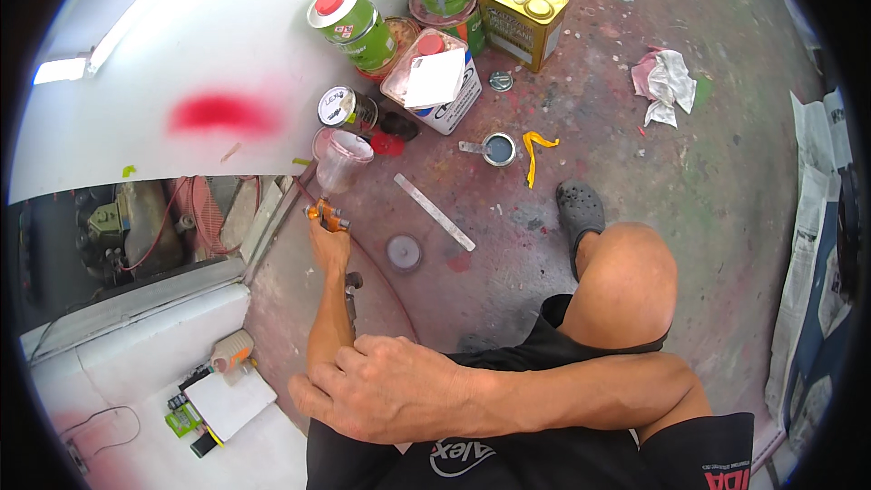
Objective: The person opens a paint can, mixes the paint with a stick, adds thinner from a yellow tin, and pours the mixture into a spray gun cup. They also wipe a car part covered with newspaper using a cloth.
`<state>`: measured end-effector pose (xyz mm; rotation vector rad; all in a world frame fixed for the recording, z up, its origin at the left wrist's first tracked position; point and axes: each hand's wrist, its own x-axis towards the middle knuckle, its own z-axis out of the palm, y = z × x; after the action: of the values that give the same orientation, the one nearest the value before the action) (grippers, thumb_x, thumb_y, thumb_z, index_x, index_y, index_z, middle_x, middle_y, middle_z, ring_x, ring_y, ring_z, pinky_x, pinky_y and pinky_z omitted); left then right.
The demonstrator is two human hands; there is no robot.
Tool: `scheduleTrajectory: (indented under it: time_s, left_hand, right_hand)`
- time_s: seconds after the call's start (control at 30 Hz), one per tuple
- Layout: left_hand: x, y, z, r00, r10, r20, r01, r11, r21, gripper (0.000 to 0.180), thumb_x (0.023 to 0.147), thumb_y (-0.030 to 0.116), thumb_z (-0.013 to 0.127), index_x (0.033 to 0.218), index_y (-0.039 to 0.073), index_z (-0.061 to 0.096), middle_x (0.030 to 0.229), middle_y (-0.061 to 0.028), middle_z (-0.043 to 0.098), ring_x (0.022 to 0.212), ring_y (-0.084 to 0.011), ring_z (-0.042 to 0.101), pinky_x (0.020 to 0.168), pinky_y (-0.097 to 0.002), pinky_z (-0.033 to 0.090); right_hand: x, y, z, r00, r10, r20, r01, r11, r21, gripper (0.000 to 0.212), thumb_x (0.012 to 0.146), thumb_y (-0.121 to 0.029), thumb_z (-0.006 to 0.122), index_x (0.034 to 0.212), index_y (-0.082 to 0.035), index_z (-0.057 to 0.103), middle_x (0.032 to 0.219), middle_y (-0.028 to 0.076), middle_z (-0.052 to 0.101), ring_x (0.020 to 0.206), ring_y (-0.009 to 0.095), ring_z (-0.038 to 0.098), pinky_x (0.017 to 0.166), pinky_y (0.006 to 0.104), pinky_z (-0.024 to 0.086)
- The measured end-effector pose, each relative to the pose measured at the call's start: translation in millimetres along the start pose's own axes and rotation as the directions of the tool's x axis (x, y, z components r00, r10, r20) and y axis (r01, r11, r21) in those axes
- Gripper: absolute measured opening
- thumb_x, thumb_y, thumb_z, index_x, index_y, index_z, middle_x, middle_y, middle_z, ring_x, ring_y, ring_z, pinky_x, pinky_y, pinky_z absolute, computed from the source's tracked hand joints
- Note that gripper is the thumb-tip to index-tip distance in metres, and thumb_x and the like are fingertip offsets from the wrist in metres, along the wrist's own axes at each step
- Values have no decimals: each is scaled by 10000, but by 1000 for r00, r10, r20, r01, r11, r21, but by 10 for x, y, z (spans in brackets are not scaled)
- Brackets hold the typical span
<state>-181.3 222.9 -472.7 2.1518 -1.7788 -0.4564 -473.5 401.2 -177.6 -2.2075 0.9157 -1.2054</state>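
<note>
My left hand (328, 247) reaches down toward the floor at the left, its fingers closed round an orange metal spray gun (325, 214). Just beyond the gun stands a cloudy plastic mixing cup (345, 161). My right forearm crosses in front of my body, and my right hand (376, 392) is curled closed over my left arm. Whatever its fingers may hold is hidden. A dark metal fitting (353, 287) shows partly behind my left forearm. Nearby on the floor are a round grey lid (404, 253) and a flat pale mixing stick (435, 212).
Green cans (354, 27), a gold rectangular tin (522, 18) and a white canister (458, 95) stand along the wall. An open tin of grey paint (499, 150), a yellow strip (535, 156) and crumpled paper (669, 86) lie beyond my shoe (581, 209). A thin hose (386, 281) crosses the floor.
</note>
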Motion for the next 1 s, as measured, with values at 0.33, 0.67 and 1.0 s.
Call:
scheduleTrajectory:
  time_s: [0.33, 0.67, 1.0]
  left_hand:
    - [-53, 146, -74, 998, -48, -27, 51, 987, 153, 642, 888, 266, 832, 1439, 35, 597, 1303, -205, 702, 1221, -399, 686, 1055, -499, 533]
    - [-228, 164, 119, 958, -161, 239, 266, 815, -515, 437, 942, 93, 766, 1336, 24, 591, 925, -55, 645, 586, -138, 615, 513, -316, 521]
    - [-582, 1864, -614, 960, -41, 277, 239, 635, -734, 227, 1045, 156, 712, 1226, 44, 633, 781, 6, 609, 524, -81, 551, 456, -263, 445]
  right_hand:
    - [-8, 15, -23, 999, -21, -30, 21, 999, -28, 394, 882, -214, 717, 1193, 15, 643, 817, 61, 634, 689, 189, 686, 577, 321, 531]
    - [70, 90, -432, 998, -57, 21, 58, 997, -51, 356, 945, -169, 663, 1209, 70, 682, 832, 100, 661, 723, 233, 696, 603, 351, 546]
    - [12, 144, -570, 999, -52, 3, 52, 998, -38, 383, 937, -174, 663, 1236, 64, 677, 848, 93, 657, 738, 218, 683, 637, 334, 543]
